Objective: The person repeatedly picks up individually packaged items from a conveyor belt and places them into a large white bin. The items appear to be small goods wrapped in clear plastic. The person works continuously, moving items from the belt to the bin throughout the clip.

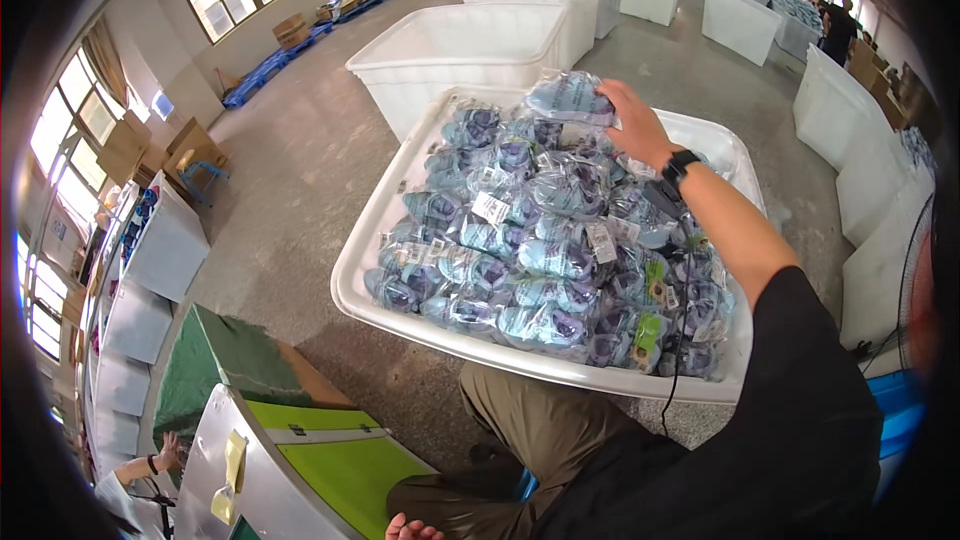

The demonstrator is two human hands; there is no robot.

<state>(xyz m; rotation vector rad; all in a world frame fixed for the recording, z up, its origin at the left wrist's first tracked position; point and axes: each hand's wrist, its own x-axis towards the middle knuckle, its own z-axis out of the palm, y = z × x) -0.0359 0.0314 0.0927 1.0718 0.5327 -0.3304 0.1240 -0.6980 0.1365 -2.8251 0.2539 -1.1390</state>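
Note:
My right hand (pixel 632 122) reaches over the far side of a white plastic tub (pixel 352 285). Its fingers are closed on one clear-bagged pair of shoes (pixel 568 98), light blue in colour. Below it, the tub is filled with rows of similar bagged shoes (pixel 555 258) in light blue and purple, some with white labels and a few with green tags. At the lower edge, by my thigh, only the curled fingers of my left hand (pixel 412 528) show. The palm is cut off, so anything in it is hidden.
A black cable (pixel 686 310) hangs from my right wrist across the shoes. A large white bin (pixel 455 55) stands behind the tub. At lower left are a silver and lime-green case (pixel 350 480) and a co-worker's hand (pixel 168 454). More white bins (pixel 845 105) line the right.

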